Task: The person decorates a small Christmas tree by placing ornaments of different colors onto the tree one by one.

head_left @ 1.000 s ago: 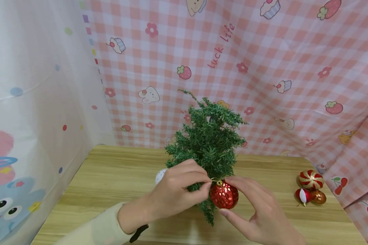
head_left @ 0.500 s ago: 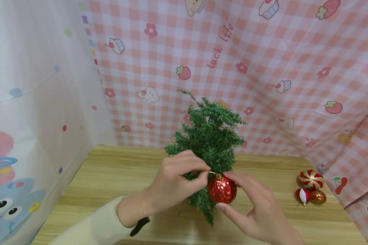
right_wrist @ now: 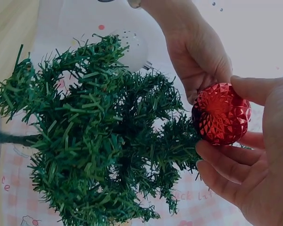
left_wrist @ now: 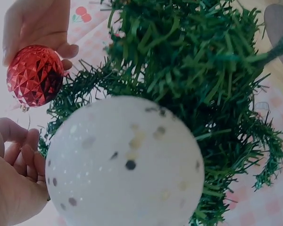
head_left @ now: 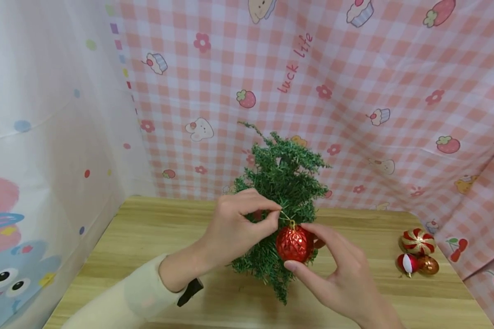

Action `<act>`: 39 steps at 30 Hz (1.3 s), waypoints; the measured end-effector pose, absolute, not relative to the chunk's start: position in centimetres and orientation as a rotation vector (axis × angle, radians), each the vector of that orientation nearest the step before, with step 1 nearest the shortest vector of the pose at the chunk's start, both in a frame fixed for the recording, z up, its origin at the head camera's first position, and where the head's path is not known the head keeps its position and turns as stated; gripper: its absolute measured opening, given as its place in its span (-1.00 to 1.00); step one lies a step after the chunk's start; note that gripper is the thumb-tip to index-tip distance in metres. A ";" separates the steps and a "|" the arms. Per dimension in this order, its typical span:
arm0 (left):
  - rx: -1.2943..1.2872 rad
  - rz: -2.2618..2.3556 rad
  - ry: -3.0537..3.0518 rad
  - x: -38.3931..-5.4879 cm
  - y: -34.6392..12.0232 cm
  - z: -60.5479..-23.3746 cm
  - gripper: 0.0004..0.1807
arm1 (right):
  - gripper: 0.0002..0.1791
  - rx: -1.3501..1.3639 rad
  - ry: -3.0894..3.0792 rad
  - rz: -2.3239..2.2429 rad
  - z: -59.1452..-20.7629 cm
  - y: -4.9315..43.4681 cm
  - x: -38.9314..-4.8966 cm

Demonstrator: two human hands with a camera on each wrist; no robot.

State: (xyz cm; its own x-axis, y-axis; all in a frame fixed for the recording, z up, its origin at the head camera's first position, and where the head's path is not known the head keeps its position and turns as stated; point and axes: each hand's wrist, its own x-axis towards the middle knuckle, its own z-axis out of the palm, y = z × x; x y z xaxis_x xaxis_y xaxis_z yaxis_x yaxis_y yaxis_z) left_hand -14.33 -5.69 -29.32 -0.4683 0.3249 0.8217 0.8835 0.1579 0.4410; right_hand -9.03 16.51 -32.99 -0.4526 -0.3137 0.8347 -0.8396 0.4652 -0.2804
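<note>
A shiny red faceted Christmas bauble (head_left: 295,243) is held up in front of a small green artificial tree (head_left: 280,183). My right hand (head_left: 341,269) grips its side between thumb and fingers. With thumb and forefinger, my left hand (head_left: 240,224) pinches the thin gold string (head_left: 286,215) at the bauble's cap. The string looks pulled taut toward the left. In the left wrist view a white speckled bauble (left_wrist: 125,162) fills the foreground against the branches; the head view hides it behind my left hand. The right wrist view also shows this white bauble (right_wrist: 132,51) at the tree's side.
At the right end of the wooden table (head_left: 148,228) lie a red-and-gold striped bauble (head_left: 418,241), a red-and-white ornament (head_left: 407,263) and a copper-coloured bauble (head_left: 428,264). A pink checked cloth (head_left: 214,82) hangs behind, and a white printed cloth (head_left: 61,151) at the left.
Both hands have raised the red bauble a little and shifted it slightly left, closer over the tree's branches. The string now slants up from its cap to my left fingertips.
</note>
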 end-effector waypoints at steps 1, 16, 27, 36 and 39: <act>-1.142 -1.300 -1.883 -14.5 -5.7 -29.3 -0.86 | -0.32 0.955 -1.985 0.926 -33.0 16.4 -9.1; -1.130 -1.225 -2.028 -15.7 -5.6 -28.0 -0.85 | -0.36 0.807 -2.083 0.976 -32.8 15.5 -8.4; -1.120 -1.215 -2.119 -15.9 -5.5 -27.5 -0.84 | -0.41 0.776 -2.090 0.986 -33.0 14.6 -8.0; -1.151 -1.232 -2.111 -16.1 -5.5 -27.4 -0.84 | -0.44 0.635 -2.109 1.054 -33.4 14.5 -7.6; -1.164 -1.227 -2.115 -16.2 -5.4 -27.4 -0.83 | -0.41 0.600 -2.120 1.069 -33.5 14.4 -7.5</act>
